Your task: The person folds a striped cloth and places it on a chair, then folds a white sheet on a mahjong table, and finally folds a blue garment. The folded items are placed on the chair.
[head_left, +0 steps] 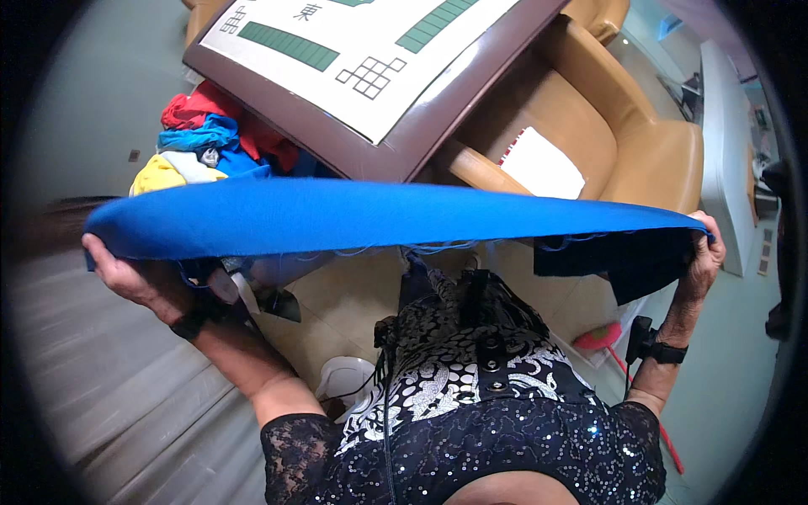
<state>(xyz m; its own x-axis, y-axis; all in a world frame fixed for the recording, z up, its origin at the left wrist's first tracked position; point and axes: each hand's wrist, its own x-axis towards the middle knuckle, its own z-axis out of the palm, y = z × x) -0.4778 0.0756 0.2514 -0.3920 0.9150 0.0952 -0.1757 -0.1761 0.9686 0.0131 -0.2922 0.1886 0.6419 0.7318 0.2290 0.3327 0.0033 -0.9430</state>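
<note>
A long piece of bright blue cloth is stretched wide in front of me, with loose threads along its lower edge. My left hand grips its left end, fingers closed round the edge. At the other end my right hand is closed on the cloth's corner. Below that end hangs a dark navy fabric part; whether it is the same cloth folded under, I cannot tell. The cloth is off the table and taut, sagging only slightly at the left.
Ahead stands a dark-edged table with a printed white sheet. Left of it lies a heap of coloured cloths. Tan armchairs stand right, one bearing a white item. A white bin is on the floor.
</note>
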